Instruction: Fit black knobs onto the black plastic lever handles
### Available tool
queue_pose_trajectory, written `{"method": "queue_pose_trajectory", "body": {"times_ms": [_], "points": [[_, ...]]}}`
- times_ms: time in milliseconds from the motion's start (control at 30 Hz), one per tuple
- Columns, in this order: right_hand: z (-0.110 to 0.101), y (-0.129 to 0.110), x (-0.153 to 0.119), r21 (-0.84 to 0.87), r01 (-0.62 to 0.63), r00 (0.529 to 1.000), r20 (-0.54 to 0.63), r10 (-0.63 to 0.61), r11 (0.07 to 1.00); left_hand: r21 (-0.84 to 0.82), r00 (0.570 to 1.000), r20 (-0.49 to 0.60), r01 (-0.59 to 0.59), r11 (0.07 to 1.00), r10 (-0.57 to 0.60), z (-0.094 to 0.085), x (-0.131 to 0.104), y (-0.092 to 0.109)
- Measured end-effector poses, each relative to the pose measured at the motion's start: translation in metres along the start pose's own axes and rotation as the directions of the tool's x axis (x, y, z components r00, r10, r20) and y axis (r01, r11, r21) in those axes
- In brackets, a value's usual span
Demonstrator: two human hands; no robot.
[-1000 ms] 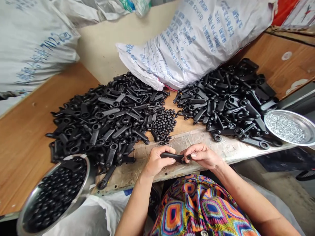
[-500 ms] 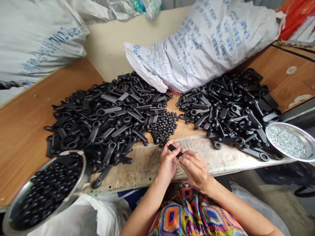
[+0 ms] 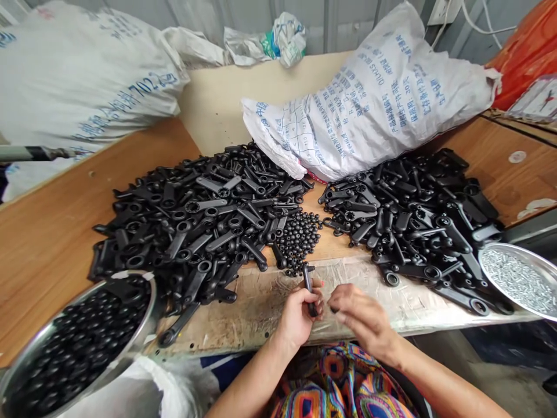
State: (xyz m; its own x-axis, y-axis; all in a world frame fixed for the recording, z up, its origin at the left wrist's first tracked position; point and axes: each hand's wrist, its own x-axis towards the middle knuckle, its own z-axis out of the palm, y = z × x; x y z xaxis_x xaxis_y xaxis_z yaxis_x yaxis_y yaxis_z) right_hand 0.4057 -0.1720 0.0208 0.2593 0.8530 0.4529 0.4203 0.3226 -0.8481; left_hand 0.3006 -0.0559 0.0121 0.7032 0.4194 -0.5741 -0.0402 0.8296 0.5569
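Note:
My left hand is closed around a black plastic crank handle, held roughly upright with a short peg jutting sideways at its top. Just to the right, my right hand pinches a small black knob between thumb and fingers; motion blur hides its detail. A gap separates the two hands. Beyond them on the table lies a cluster of small black knobs. Black crank handles are heaped in a left pile and a right pile.
A metal bowl of black knobs stands at the front left. At the right edge is a metal dish of small silvery pins or screws. A printed white sack leans behind the piles, and another sack is at the back left.
My hands have moved apart, the right one away to the right with the small knob. The crank handle in my left hand has turned more upright. The view has shifted slightly.

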Motion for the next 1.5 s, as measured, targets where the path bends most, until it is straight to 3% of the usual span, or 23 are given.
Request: {"method": "queue_pose_trajectory", "body": {"times_ms": [33, 100, 167, 233, 333, 500, 600, 800, 1067, 1267, 1400, 1500], "points": [[-0.001, 0.003, 0.002, 0.154, -0.115, 0.984, -0.120, 0.134, 0.981, 0.045, 0.998, 0.027, -0.052, 0.998, 0.051, 0.000, -0.001, 0.001], [0.000, 0.010, 0.006, 0.492, -0.243, 0.886, -0.238, 0.397, 0.836, 0.196, 0.978, 0.093, -0.200, 0.960, 0.184, 0.002, -0.004, 0.001], [0.005, 0.018, 0.012, 0.737, -0.262, 0.820, -0.171, 0.547, 0.623, 0.399, 0.934, 0.152, -0.358, 0.844, 0.325, 0.004, -0.005, 0.000], [0.011, 0.022, 0.017, 0.842, -0.266, 0.795, -0.083, 0.601, 0.468, 0.573, 0.880, 0.194, -0.460, 0.678, 0.433, 0.005, -0.006, 0.001], [0.019, 0.025, 0.022, 0.884, -0.262, 0.772, -0.048, 0.633, 0.387, 0.737, 0.824, 0.244, -0.500, 0.455, 0.511, 0.005, -0.007, 0.002], [0.023, 0.024, 0.024, 0.888, -0.268, 0.733, -0.064, 0.677, 0.374, 0.823, 0.793, 0.292, -0.493, 0.281, 0.535, 0.002, -0.008, 0.005], [0.024, 0.021, 0.023, 0.889, -0.272, 0.729, -0.060, 0.682, 0.369, 0.840, 0.770, 0.297, -0.491, 0.228, 0.565, -0.001, -0.007, 0.007], [0.029, 0.017, 0.019, 0.900, -0.266, 0.752, -0.030, 0.659, 0.345, 0.864, 0.764, 0.325, -0.480, 0.153, 0.558, -0.005, -0.006, 0.007], [0.032, 0.015, 0.017, 0.905, -0.257, 0.736, -0.044, 0.675, 0.340, 0.879, 0.698, 0.375, -0.477, 0.005, 0.610, -0.009, -0.001, 0.000], [0.034, 0.017, 0.012, 0.880, -0.257, 0.703, -0.114, 0.702, 0.400, 0.873, 0.616, 0.468, -0.436, -0.220, 0.634, -0.014, -0.001, -0.006], [0.037, 0.020, 0.006, 0.849, -0.275, 0.666, -0.171, 0.726, 0.452, 0.850, 0.575, 0.527, -0.339, -0.404, 0.626, -0.014, -0.001, -0.009], [0.038, 0.023, 0.005, 0.827, -0.280, 0.631, -0.225, 0.742, 0.488, 0.831, 0.562, 0.544, -0.260, -0.491, 0.623, -0.014, 0.002, -0.009]]}}
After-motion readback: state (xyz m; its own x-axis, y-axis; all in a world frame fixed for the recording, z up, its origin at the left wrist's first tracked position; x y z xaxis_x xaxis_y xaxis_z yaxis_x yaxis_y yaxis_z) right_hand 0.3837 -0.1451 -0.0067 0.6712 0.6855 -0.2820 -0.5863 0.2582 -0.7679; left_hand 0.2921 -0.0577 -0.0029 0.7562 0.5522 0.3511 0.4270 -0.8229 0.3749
